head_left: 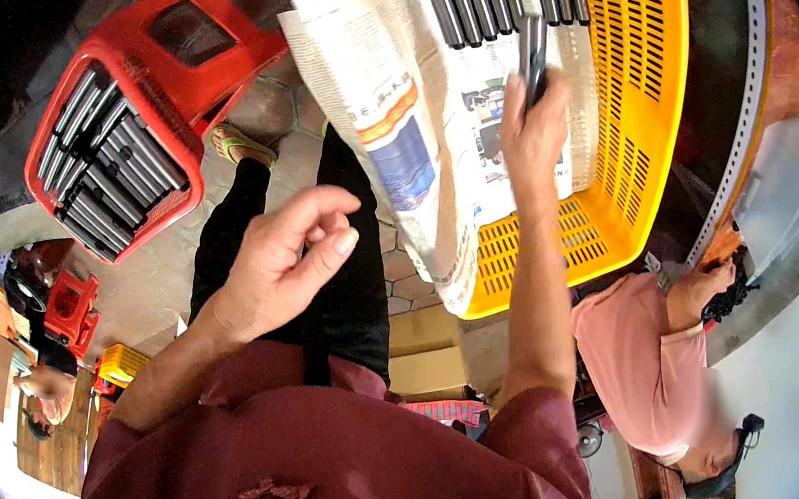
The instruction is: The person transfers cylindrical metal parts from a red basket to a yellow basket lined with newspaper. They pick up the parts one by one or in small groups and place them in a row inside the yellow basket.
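Observation:
My right hand (538, 132) reaches into a yellow plastic basket (655, 162) and grips a dark, glossy rod (532, 50), slightly blurred; whether it is one piece or two I cannot tell. Its far end is close to a row of similar dark rods (467, 1) lying side by side on newspaper (345, 51) that lines the basket and hangs over its left side. My left hand (282, 259) hovers left of the basket, fingers loosely bent, thumb apart, with nothing in it. More such rods (113, 161) lie stacked in a red plastic container (94, 43) on the left.
Cardboard boxes (430, 360) sit on the tiled floor below the basket. A person in a pink shirt (643, 352) is close on the right, beside a perforated metal upright (734, 122). Another person (48, 390) is farther off at lower left, near a smaller yellow crate (122, 364).

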The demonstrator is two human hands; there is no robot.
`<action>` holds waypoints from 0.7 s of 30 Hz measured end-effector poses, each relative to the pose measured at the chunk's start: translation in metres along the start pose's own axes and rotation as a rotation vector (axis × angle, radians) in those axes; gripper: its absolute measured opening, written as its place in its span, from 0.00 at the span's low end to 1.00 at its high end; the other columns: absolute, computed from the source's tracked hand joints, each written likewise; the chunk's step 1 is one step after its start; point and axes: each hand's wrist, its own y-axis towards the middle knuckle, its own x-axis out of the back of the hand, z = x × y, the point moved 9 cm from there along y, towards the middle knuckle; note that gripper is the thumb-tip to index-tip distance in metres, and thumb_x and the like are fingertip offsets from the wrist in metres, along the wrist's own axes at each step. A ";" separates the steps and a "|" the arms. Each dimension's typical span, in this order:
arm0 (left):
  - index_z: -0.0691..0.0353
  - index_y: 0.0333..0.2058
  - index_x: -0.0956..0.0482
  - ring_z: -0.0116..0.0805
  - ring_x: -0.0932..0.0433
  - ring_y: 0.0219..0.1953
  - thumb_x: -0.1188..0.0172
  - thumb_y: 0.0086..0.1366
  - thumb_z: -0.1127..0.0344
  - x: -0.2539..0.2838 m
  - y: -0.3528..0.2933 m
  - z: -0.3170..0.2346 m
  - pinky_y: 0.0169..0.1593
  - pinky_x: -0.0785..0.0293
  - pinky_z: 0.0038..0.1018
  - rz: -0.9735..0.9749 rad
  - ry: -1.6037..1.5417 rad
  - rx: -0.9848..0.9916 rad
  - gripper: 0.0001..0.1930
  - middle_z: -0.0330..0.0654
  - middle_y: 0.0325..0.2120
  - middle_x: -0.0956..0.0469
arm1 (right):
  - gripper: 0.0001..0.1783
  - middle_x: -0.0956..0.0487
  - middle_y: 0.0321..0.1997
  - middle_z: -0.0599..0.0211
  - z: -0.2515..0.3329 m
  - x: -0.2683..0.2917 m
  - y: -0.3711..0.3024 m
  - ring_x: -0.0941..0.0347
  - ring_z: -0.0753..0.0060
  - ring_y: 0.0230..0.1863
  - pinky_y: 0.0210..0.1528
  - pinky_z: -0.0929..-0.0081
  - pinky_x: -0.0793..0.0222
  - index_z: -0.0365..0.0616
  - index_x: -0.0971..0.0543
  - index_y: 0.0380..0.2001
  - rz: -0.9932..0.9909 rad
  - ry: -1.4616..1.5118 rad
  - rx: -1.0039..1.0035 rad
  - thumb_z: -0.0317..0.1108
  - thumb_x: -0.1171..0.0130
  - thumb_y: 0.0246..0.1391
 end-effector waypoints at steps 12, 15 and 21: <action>0.68 0.46 0.28 0.28 0.23 0.28 0.42 0.66 0.70 -0.039 0.031 0.057 0.32 0.27 0.24 0.040 0.202 0.323 0.13 0.44 0.27 0.23 | 0.11 0.30 0.34 0.44 -0.081 -0.098 0.147 0.33 0.40 0.38 0.40 0.48 0.38 0.38 0.28 0.33 -0.213 -0.195 0.376 0.29 0.40 0.47; 0.68 0.46 0.28 0.29 0.23 0.27 0.42 0.66 0.70 -0.041 0.032 0.059 0.31 0.27 0.25 0.018 0.198 0.321 0.13 0.44 0.27 0.23 | 0.08 0.31 0.30 0.49 -0.081 -0.105 0.144 0.32 0.42 0.34 0.36 0.49 0.38 0.40 0.29 0.29 -0.270 -0.239 0.413 0.29 0.40 0.47; 0.67 0.48 0.28 0.25 0.25 0.31 0.44 0.67 0.68 -0.035 0.031 0.060 0.36 0.28 0.23 0.019 0.186 0.352 0.13 0.40 0.29 0.24 | 0.07 0.29 0.30 0.52 -0.080 -0.101 0.147 0.31 0.45 0.33 0.34 0.48 0.36 0.41 0.27 0.27 -0.223 -0.277 0.389 0.31 0.40 0.48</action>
